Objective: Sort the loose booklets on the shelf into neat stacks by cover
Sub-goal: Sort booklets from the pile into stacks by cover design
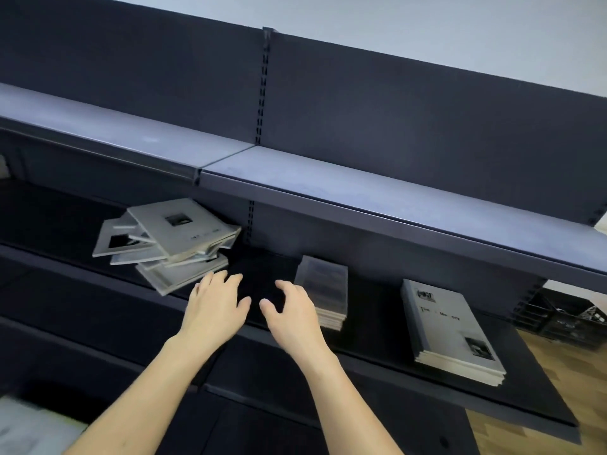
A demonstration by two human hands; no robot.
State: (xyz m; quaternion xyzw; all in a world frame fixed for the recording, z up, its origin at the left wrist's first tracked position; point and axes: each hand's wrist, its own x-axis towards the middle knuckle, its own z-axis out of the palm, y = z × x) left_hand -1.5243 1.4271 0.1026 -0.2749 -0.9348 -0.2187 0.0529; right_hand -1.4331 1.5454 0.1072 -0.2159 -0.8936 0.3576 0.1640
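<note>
A messy pile of loose grey booklets (170, 241) lies on the dark shelf (377, 323), left of centre, covers at different angles. A neat stack of small booklets (323, 284) stands right of centre. Further right lies a tidy stack of larger grey booklets (450, 330) with black lettering and a small photo on the cover. My left hand (215, 307) hovers just right of the messy pile, fingers spread and holding nothing. My right hand (292, 310) hangs beside the small stack, fingers loosely curved, empty. A bare dark gap separates the two hands.
An upper shelf board (328, 185) overhangs the booklets' shelf, with a slotted upright (251, 221) behind the pile. Lower shelves step out toward me. Black crates (565, 320) sit on the wooden floor at the right. A pale object (29, 428) shows at bottom left.
</note>
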